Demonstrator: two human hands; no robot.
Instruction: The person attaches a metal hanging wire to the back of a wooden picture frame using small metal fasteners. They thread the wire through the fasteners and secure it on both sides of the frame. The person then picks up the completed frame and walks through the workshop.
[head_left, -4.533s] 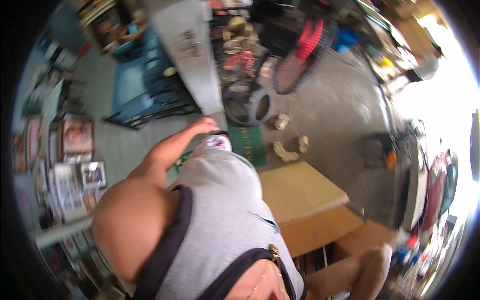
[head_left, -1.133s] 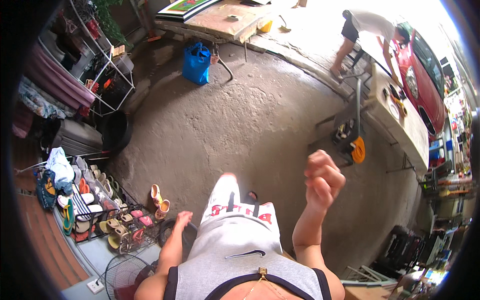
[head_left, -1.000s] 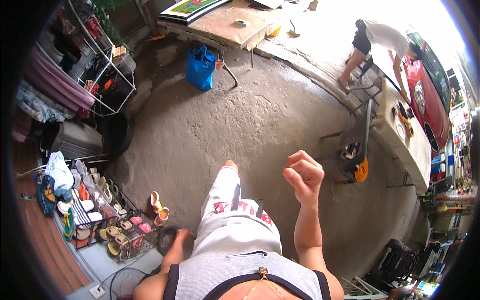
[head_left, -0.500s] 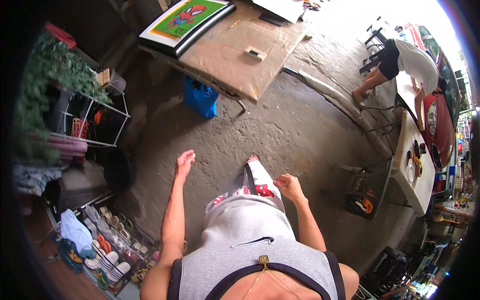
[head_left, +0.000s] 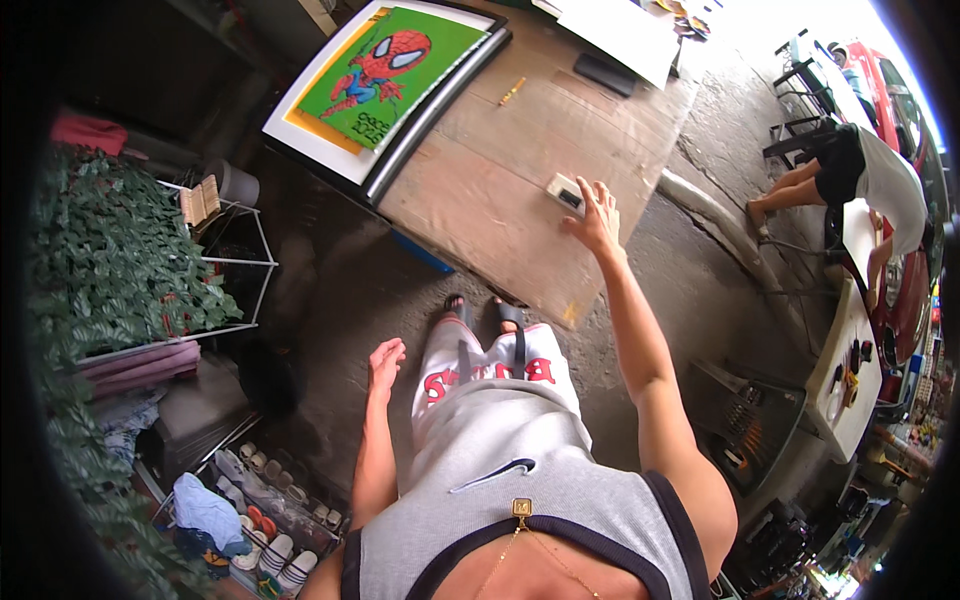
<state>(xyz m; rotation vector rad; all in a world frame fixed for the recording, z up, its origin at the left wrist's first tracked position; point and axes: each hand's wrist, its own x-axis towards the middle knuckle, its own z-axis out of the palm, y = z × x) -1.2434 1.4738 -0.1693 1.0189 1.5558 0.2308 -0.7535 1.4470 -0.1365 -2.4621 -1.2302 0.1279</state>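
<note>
My right hand [head_left: 597, 220] reaches out over the wooden table, its fingers spread and nothing gripped. Right at its thumb and fingertips lies a small cream-coloured block [head_left: 560, 187] with a dark inset; whether they touch I cannot tell. My left hand [head_left: 385, 368] hangs in the air short of the table, fingers loosely stretched and holding nothing. On the tabletop [head_left: 480, 190], a framed picture [head_left: 345, 105] of a masked red-and-blue cartoon figure on green lies at the left. A yellow pencil [head_left: 512, 91] and a dark flat case [head_left: 604, 74] rest farther back.
White sheets [head_left: 625, 40] lie at the table's far end. Part of a blue bag [head_left: 422, 254] shows beneath it. Leafy greenery [head_left: 130, 250] and footwear on a rack [head_left: 290, 480] stand left. At right, another person [head_left: 890, 190] bends by a white table [head_left: 845, 385] and a red car.
I have come closer to the table, and both feet now show at its near edge. My right hand has stretched forward to the cream block, fingers opening. The left hand remains low.
</note>
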